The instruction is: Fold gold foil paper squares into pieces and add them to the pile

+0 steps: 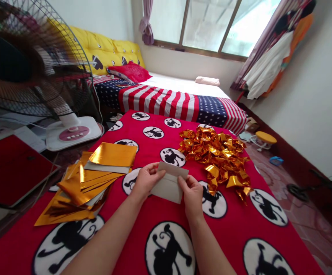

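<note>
A sheet of foil paper (167, 188) is held between my two hands above the red cloth, its dull grey-white side up and a crease running across it. My left hand (147, 178) pinches its left edge, thumb on top. On the right edge, my right hand (192, 191) pinches it the same way. To the left lies a loose pile of flat gold foil sheets (97, 177), some with their pale backs showing. On the right is a heap of folded gold foil pieces (214, 151).
Red cloth with monkey prints (154, 214) covers the low surface. A standing fan (73, 131) is at the left, its blades blurred, beside a red board (11, 168). Behind stands a bed with a flag-patterned cover (160, 101). A yellow stool (266, 137) sits on the floor at right.
</note>
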`<state>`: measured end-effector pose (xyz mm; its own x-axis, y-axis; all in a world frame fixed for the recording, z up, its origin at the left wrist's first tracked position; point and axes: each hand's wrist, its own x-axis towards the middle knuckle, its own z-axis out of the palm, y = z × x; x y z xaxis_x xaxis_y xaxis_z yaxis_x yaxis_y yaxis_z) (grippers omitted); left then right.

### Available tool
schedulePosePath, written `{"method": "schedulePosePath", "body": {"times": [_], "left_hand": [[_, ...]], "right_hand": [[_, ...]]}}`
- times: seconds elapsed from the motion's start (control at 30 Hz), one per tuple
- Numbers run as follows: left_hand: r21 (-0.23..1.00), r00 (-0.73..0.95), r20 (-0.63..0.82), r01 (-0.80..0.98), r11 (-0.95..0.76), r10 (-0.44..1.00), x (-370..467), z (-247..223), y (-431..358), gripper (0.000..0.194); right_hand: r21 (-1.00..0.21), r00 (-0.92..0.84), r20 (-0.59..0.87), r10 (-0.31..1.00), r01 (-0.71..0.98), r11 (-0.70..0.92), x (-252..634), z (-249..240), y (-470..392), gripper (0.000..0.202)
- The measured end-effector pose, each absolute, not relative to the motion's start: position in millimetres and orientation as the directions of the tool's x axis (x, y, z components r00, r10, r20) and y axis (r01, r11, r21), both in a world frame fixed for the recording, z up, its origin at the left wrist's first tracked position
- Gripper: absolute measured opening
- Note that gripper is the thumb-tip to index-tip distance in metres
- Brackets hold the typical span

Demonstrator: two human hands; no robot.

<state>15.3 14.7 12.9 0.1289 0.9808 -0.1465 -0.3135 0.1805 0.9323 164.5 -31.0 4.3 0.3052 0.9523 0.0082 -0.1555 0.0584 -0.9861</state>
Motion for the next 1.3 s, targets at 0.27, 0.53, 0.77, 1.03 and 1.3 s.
{"method": "schedulePosePath", "body": {"times": [0.27, 0.53, 0.77, 1.03, 1.3], "left_hand": [[0.949, -0.004, -0.103, -0.299, 0.097, 0.995, 15.7, -2.2, 14.8, 0.048], [0.971, -0.170, -0.005, -0.238, -0.037, 0.985, 5.5, -1.5, 20.5, 0.047], [0.987, -0.095, 0.035, -0.155, -0.049, 0.995, 10.9, 3.1, 13.9, 0.058], [0.984, -0.045, -0.014, -0.180, 0.006, 0.999, 8.9, 3.8, 12.8, 0.066], [0.995, -0.092, -0.020, -0.101, 0.011, 0.996, 10.0, 3.3, 14.9, 0.026]], "right_hand": [[-0.962, 0.402, -0.046, 0.914, -0.264, 0.067, 169.3, -5.8, -24.1, 0.047], [-0.926, 0.520, -0.003, 0.854, -0.324, 0.193, 177.5, -1.3, -21.6, 0.034], [-0.986, 0.366, 0.060, 0.928, -0.125, 0.113, 168.9, -2.7, -23.3, 0.050], [-0.983, 0.427, 0.026, 0.904, -0.154, 0.101, 172.4, -7.3, -23.3, 0.049], [-0.989, 0.383, 0.069, 0.921, -0.098, 0.115, 174.1, -4.6, -25.7, 0.023]]}}
